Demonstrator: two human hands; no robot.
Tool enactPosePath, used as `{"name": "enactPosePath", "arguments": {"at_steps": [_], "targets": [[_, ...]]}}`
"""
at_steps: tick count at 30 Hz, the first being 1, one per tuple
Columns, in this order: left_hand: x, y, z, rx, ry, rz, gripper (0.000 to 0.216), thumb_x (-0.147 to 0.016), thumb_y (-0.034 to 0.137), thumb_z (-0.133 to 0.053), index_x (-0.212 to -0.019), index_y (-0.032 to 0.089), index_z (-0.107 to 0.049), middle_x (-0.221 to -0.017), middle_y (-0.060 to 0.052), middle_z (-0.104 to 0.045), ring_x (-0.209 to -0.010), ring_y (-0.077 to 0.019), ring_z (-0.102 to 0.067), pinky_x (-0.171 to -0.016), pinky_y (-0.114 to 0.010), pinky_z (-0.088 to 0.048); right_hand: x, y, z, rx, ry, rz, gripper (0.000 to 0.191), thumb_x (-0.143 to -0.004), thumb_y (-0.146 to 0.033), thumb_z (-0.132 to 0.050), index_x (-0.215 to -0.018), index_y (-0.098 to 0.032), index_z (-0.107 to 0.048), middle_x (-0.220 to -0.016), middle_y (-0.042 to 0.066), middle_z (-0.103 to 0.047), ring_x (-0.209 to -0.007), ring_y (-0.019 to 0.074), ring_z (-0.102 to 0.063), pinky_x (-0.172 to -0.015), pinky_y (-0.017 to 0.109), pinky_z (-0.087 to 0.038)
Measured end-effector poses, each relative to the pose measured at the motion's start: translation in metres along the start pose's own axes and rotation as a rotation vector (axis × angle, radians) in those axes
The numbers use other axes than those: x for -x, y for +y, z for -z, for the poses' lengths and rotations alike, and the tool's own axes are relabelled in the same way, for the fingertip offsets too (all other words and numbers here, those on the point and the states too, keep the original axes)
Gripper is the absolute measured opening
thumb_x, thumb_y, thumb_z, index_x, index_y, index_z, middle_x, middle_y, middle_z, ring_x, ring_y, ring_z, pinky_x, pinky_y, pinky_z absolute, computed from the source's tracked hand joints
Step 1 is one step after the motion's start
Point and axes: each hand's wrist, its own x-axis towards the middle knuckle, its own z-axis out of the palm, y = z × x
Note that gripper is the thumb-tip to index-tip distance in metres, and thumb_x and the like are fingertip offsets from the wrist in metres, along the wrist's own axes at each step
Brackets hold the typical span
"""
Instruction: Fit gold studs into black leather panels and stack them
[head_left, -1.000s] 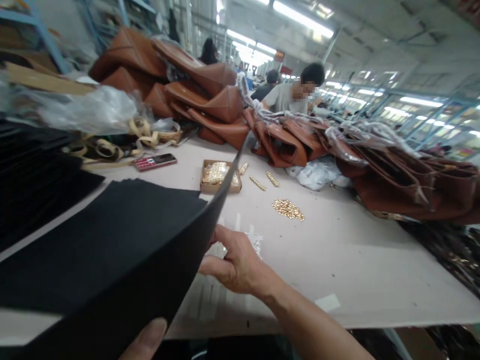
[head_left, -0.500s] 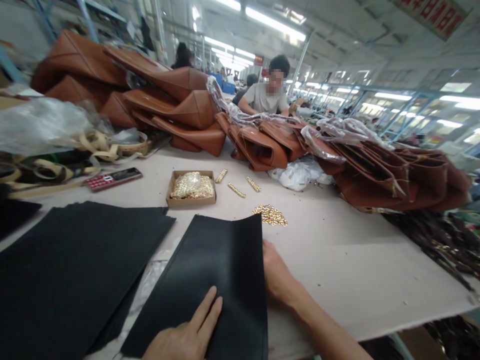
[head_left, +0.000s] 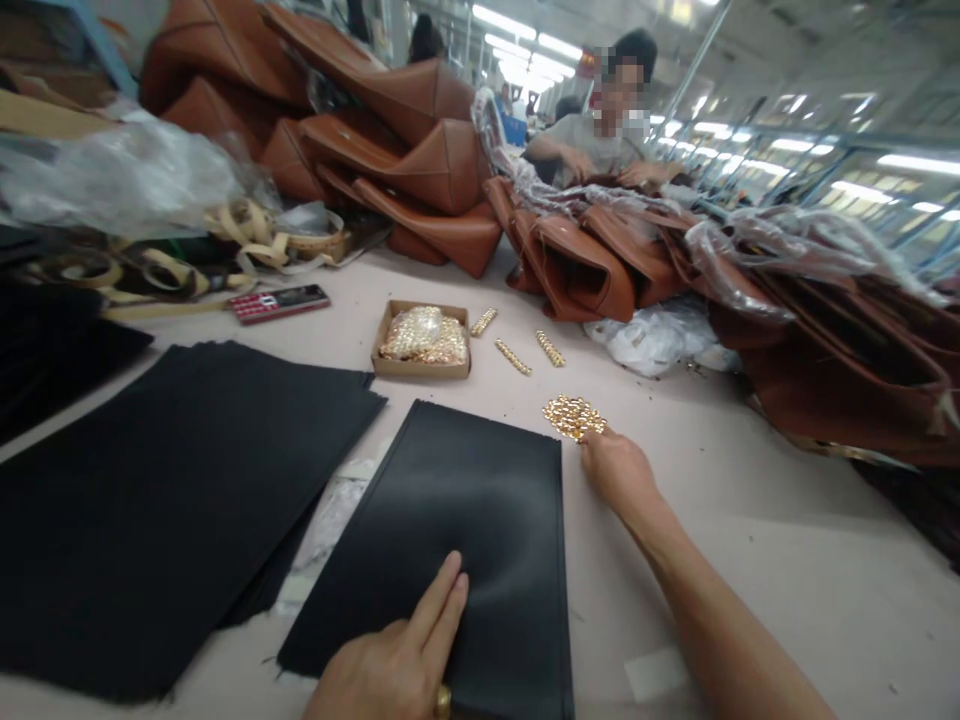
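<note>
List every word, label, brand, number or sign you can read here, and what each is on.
None can be read.
Red-and-dark handheld item: pale marks, too small to make out.
Cardboard box: no lettering visible.
Black panel under the left hand: no lettering visible.
Background: too blurred to read.

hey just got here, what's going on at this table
The left hand rests on a black panel lying on the table. The right hand is at the near edge of a small pile of gold-coloured pieces; whether it holds one can't be made out. Left of the panel lies a stack of black sheets, and farther back sits an open cardboard box of gold-coloured items. Beyond the brown bags, another person is also there.
</note>
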Motion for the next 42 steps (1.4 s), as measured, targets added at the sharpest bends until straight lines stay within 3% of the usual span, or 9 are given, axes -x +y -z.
{"name": "enactPosePath", "arguments": {"at_steps": [7,11,13,15,17,19,24,36,42], "targets": [[0.006,0.001,0.024,0.196,-0.143,0.089,0.077,-0.071,0.008,-0.059,-0.146,0.012,-0.040,-0.157,-0.013,-0.030,-0.096,-0.0230,-0.070,-0.082,-0.037,-0.061,-0.012,-0.008,0.004,0.097,-0.067,-0.043,0.024,-0.088,-0.012,-0.046,-0.093,-0.002,-0.068,-0.090,0.027,-0.071,-0.085,0.0346,-0.070,-0.072,0.039,-0.049],[0.010,0.002,0.025,0.195,-0.121,0.087,0.071,-0.079,0.019,-0.065,-0.145,0.011,-0.041,-0.154,-0.015,-0.038,-0.094,-0.0244,-0.070,-0.079,-0.038,-0.062,-0.006,-0.006,0.007,0.088,-0.026,-0.038,0.027,-0.092,-0.016,-0.044,-0.102,-0.004,-0.066,-0.097,0.023,-0.071,-0.089,0.0321,-0.069,-0.077,0.038,-0.049],[0.013,0.002,0.021,0.185,-0.080,0.057,0.069,-0.081,0.024,-0.065,-0.144,0.011,-0.041,-0.153,-0.016,-0.039,-0.093,-0.0249,-0.070,-0.077,-0.039,-0.062,0.007,-0.011,0.012,-0.091,-0.010,0.001,0.026,-0.094,-0.022,-0.046,-0.104,-0.010,-0.066,-0.094,0.015,-0.072,-0.087,0.0269,-0.069,-0.078,0.035,-0.049],[0.017,0.001,0.017,0.184,-0.033,0.027,0.065,-0.084,0.027,-0.064,-0.143,0.010,-0.043,-0.152,-0.016,-0.041,-0.091,-0.0241,-0.070,-0.077,-0.038,-0.061,0.029,-0.027,0.017,-0.466,-0.058,0.068,0.026,-0.094,-0.033,-0.050,-0.101,-0.015,-0.067,-0.083,0.007,-0.072,-0.077,0.0217,-0.068,-0.074,0.031,-0.050],[0.020,0.000,0.013,0.176,0.011,0.009,0.061,-0.086,0.028,-0.061,-0.141,0.009,-0.044,-0.148,-0.015,-0.046,-0.088,-0.0232,-0.070,-0.074,-0.036,-0.061,0.057,-0.052,0.021,-0.836,-0.191,0.141,0.028,-0.091,-0.041,-0.054,-0.096,-0.017,-0.068,-0.074,0.003,-0.069,-0.066,0.0182,-0.065,-0.066,0.028,-0.050],[0.023,-0.001,0.011,0.161,0.046,-0.005,0.058,-0.088,0.031,-0.058,-0.140,0.009,-0.045,-0.145,-0.014,-0.051,-0.086,-0.0231,-0.069,-0.069,-0.036,-0.061,0.082,-0.079,0.022,-0.980,-0.320,0.196,0.025,-0.089,-0.041,-0.058,-0.092,-0.018,-0.068,-0.071,0.001,-0.067,-0.063,0.0162,-0.062,-0.061,0.026,-0.049],[0.023,-0.003,0.009,0.133,0.104,-0.037,0.057,-0.090,0.037,-0.058,-0.138,0.009,-0.047,-0.141,-0.015,-0.055,-0.079,-0.0221,-0.068,-0.061,-0.035,-0.058,0.107,-0.118,0.023,-0.881,-0.358,0.307,0.017,-0.089,-0.030,-0.057,-0.087,-0.022,-0.071,-0.075,-0.001,-0.070,-0.066,0.0149,-0.062,-0.063,0.025,-0.046],[0.026,-0.003,0.003,0.146,0.233,-0.040,0.050,-0.089,0.032,-0.060,-0.131,0.006,-0.051,-0.116,-0.013,-0.066,-0.070,-0.0200,-0.065,-0.051,-0.033,-0.051,0.097,-0.137,0.038,-0.664,-0.399,0.329,0.019,-0.088,-0.024,-0.055,-0.080,-0.022,-0.072,-0.077,0.000,-0.073,-0.071,0.0176,-0.065,-0.065,0.027,-0.042],[0.024,-0.003,-0.002,0.155,0.257,-0.057,0.042,-0.090,0.023,-0.051,-0.129,0.006,-0.053,-0.126,-0.012,-0.063,-0.068,-0.0188,-0.063,-0.050,-0.033,-0.051,0.082,-0.141,0.039,-0.562,-0.515,0.306,0.014,-0.082,-0.020,-0.057,-0.073,-0.021,-0.068,-0.066,0.000,-0.069,-0.060,0.0156,-0.062,-0.054,0.025,-0.039]]}}
